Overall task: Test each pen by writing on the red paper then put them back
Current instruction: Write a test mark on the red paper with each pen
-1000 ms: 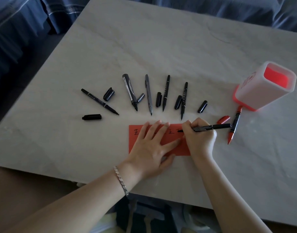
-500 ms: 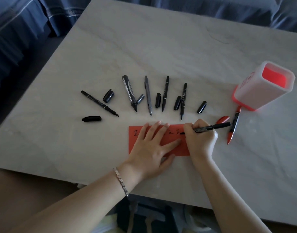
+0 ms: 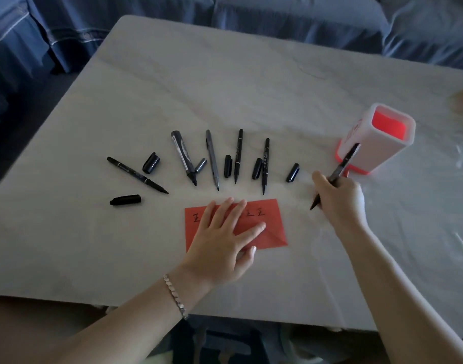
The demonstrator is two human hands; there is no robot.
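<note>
The red paper [image 3: 271, 229] lies on the table near the front edge, with black characters written along its top. My left hand [image 3: 222, 237] presses flat on it, fingers spread. My right hand [image 3: 338, 195] is off the paper to its right and grips a black pen [image 3: 343, 166], tip pointing down-left, its back end in front of the pen holder [image 3: 382, 151]. Several uncapped black pens [image 3: 265, 164] lie in a row behind the paper, with loose black caps [image 3: 292, 172] between them.
The white pen holder with a red base and red inside stands at the right of the pale marble table [image 3: 225, 88]. Another pen [image 3: 137, 175] and a cap [image 3: 125, 200] lie at the left. Blue fabric [image 3: 277, 17] runs behind the table.
My right hand lifted the black pen off the paper and moved right, tilting the pen more upright. The red pen and its cap near the holder are hidden now. The left hand stayed put.
</note>
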